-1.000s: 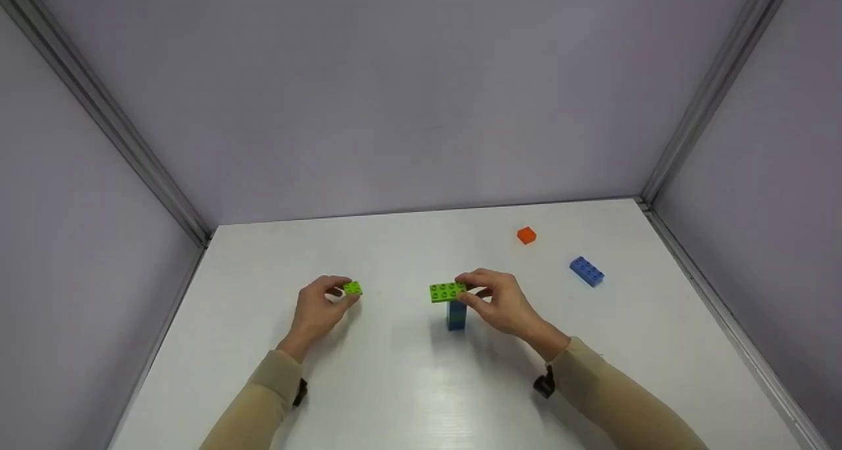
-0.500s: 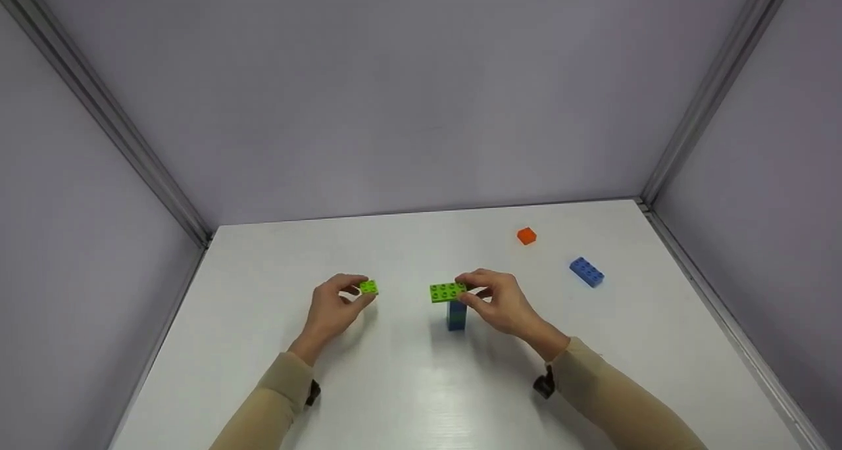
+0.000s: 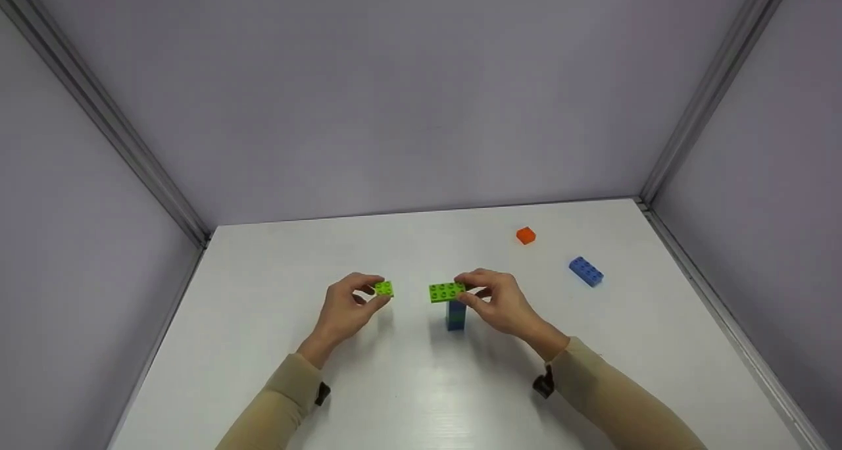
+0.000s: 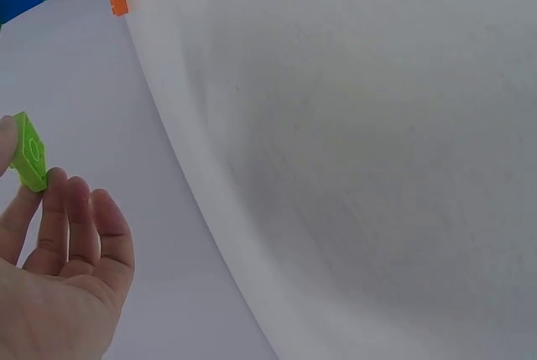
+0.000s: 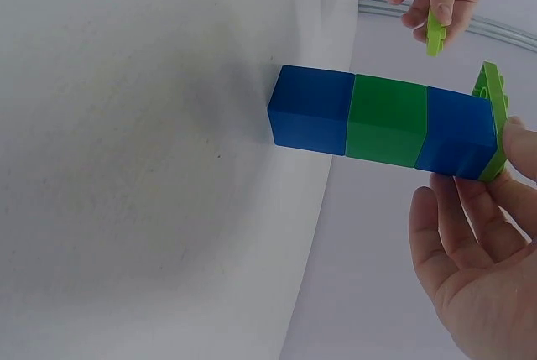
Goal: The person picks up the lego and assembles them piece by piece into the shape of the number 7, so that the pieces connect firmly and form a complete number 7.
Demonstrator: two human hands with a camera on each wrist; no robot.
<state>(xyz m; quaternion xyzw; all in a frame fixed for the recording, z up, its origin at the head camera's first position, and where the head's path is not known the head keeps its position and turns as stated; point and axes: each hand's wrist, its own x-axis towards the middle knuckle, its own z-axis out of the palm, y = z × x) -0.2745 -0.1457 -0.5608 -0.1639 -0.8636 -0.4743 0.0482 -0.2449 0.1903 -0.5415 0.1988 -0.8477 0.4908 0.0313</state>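
Note:
My left hand (image 3: 345,310) pinches a small lime-green 2x2 toy brick (image 3: 384,289) between thumb and fingers, held up over the table. Its hollow underside shows in the left wrist view. To the right, my right hand (image 3: 501,304) grips the right end of a thin lime-green 2x4 plate brick (image 3: 443,292). That plate caps a tower of stacked blue, green and blue bricks (image 5: 388,121), its left half jutting out past the tower. A gap separates the small brick from the plate's left end. From the head, the plate hides the tower's top.
Toward the back right of the white table (image 3: 296,252) lies an orange brick (image 3: 525,235). A blue 2x4 brick (image 3: 586,272) rests nearer the right edge. Pale walls enclose the table at the back and both sides.
The left hand has moved steadily right with the small lime-green brick, closing in on the plate brick. The right hand and the tower have stayed in place.

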